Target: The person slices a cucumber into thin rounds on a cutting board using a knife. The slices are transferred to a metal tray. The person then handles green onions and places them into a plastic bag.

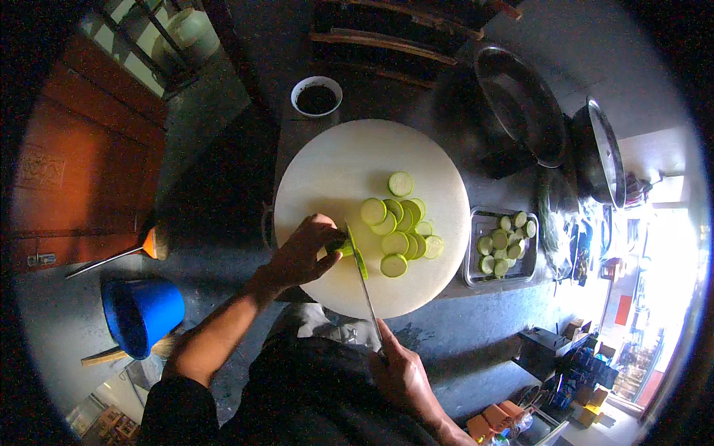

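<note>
On a round white cutting board [334, 161], my left hand [304, 251] grips the uncut piece of a green zucchini [346, 248] near the board's left side. The handle of a kitchen knife [365, 290] is in my right hand [399, 368] at the board's front edge. The blade stands on edge at the zucchini's cut end, with a thin slice [361, 263] just to its right. Several round zucchini slices [395, 243] lie overlapping on the right half of the board, pale inside with green rims. My fingers partly cover the held piece.
Right of the board sits a metal tray [473, 273] with several zucchini slices [500, 241]. A white bowl [316, 111] of dark contents stands behind the board. Large metal pans [519, 106] lean at the back right. A blue bucket [162, 312] and a broom [150, 243] are on the left.
</note>
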{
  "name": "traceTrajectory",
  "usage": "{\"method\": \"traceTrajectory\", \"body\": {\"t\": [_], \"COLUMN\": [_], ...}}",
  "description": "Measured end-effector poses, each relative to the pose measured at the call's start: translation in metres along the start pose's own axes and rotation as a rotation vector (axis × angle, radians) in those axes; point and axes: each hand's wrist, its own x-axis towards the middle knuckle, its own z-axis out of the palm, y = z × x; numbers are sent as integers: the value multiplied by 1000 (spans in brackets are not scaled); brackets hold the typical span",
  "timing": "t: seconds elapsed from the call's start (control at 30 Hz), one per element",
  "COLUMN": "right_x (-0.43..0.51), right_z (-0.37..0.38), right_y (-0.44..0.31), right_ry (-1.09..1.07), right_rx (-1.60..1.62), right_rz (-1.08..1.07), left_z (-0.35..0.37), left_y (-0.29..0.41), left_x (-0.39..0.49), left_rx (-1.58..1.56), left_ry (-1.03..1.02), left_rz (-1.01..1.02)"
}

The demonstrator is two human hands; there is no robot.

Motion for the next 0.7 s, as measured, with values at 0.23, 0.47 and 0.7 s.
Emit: {"method": "traceTrajectory", "body": {"t": [0.23, 0.47, 0.7], "right_x": [2, 15, 75], "right_z": [-4, -3, 20], "right_y": [-3, 5, 34], "right_ry": [-53, -74, -69], "right_rx": [44, 91, 85], "right_rz": [72, 71, 116], "left_z": [0, 1, 3], "left_y": [-2, -4, 4], "left_x": [-1, -4, -8], "left_rx": [-6, 113, 143], "left_ry": [4, -42, 71], "left_rz": [39, 37, -70]}}
